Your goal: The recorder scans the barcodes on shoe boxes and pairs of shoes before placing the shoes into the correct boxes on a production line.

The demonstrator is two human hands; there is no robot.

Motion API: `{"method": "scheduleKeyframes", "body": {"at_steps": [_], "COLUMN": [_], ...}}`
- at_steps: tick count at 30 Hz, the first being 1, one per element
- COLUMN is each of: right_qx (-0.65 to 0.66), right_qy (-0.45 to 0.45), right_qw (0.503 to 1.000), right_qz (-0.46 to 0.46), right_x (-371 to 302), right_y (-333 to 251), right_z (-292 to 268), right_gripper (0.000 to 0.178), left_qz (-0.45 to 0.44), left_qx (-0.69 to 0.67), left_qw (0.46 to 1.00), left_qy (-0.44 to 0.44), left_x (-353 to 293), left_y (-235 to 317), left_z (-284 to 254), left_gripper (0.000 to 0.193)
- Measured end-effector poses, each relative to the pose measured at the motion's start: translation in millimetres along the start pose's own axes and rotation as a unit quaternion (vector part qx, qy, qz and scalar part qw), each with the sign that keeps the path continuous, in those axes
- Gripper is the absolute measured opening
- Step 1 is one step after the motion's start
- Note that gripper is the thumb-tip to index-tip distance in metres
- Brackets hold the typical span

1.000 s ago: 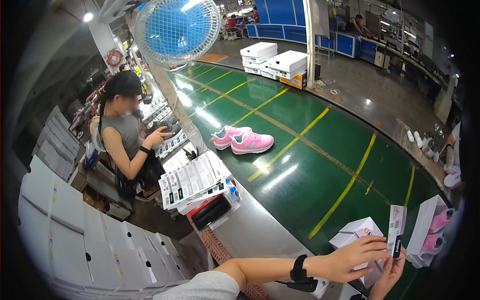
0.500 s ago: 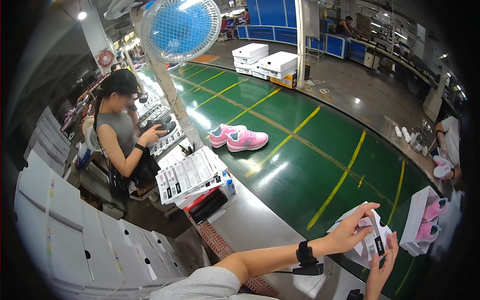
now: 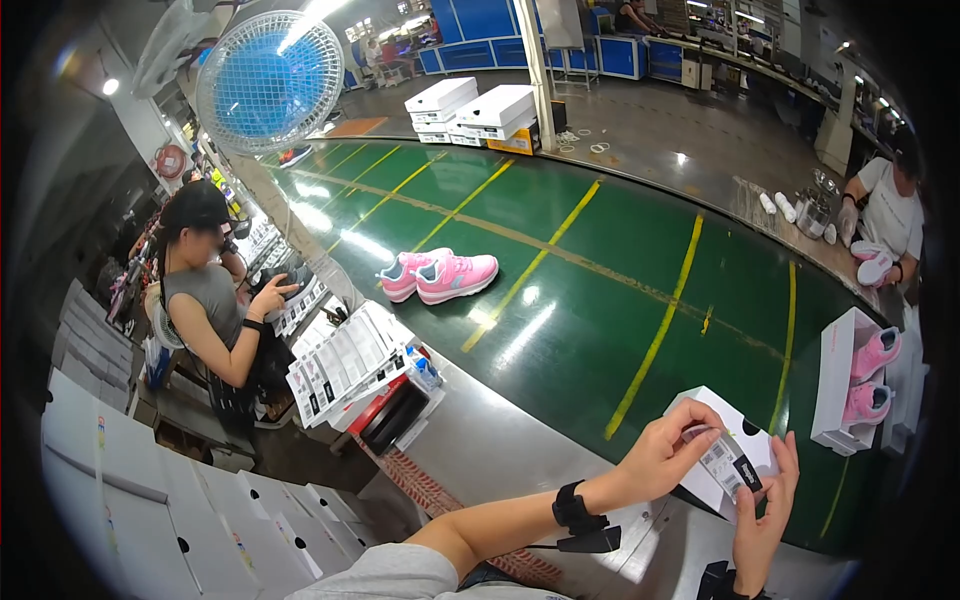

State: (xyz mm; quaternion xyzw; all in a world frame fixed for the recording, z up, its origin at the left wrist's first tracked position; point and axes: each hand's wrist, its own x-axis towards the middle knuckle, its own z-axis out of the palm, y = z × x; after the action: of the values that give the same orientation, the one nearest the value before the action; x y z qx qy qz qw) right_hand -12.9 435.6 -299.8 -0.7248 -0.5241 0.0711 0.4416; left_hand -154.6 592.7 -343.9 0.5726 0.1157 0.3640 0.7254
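A white shoebox point(image 3: 716, 405) with a dark half-round thumb hole sits at the near edge of the green conveyor belt, under my hands. A white and black label point(image 3: 722, 462) is held in front of the box end, slightly curved. My left hand point(image 3: 668, 448) is closed, thumb and fingers pinching the label's upper left edge. My right hand point(image 3: 765, 510) touches the label's right edge with its thumb, fingers stretched up along the box side. Whether the label is stuck to the box at any point, I cannot tell.
Pink shoes point(image 3: 440, 274) stand on the green belt point(image 3: 560, 330). An open box point(image 3: 832, 390) holds more pink shoes at right. Label sheets point(image 3: 345, 360) lie at left beside a fan point(image 3: 268, 82). A co-worker point(image 3: 205, 290) handles a dark shoe; another point(image 3: 890, 215) holds a light shoe. White boxes are stacked lower left.
The view has swung to the right, so the belt and the co-worker at left appear farther left. My left fingers have curled tighter on the label, which is tilted and more curved now.
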Motion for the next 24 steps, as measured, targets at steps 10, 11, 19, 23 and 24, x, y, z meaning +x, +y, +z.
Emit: {"method": "scheduleKeyframes", "body": {"at_steps": [10,11,19,23,24], "right_qx": [-0.117,-0.120,0.035,0.014,-0.001], "right_qy": [-0.071,-0.080,-0.048,-0.090,-0.080], "right_qw": [0.987,0.986,0.998,0.994,0.996], "right_qz": [-0.087,-0.087,0.014,-0.052,-0.040], "right_x": [-3.3,-4.2,0.5,16.8,16.1], "right_y": [-10.0,-10.6,21.7,31.2,33.5], "right_z": [-36.5,-39.5,-41.2,-45.2,-50.0], "right_gripper": [0.030,0.031,0.019,0.022,0.022], "left_qz": [0.042,0.038,0.066,0.202,0.223], "left_qx": [0.064,0.067,0.220,0.374,0.408], "left_qw": [0.996,0.996,0.973,0.905,0.885], "left_qy": [-0.041,-0.044,-0.032,-0.014,-0.028], "left_x": [-3.9,-3.5,12.9,19.7,22.1], "left_y": [3.6,4.2,23.8,27.6,24.9], "left_z": [15.2,17.5,22.7,7.4,3.6], "left_gripper": [0.014,0.014,0.013,0.016,0.020]}}
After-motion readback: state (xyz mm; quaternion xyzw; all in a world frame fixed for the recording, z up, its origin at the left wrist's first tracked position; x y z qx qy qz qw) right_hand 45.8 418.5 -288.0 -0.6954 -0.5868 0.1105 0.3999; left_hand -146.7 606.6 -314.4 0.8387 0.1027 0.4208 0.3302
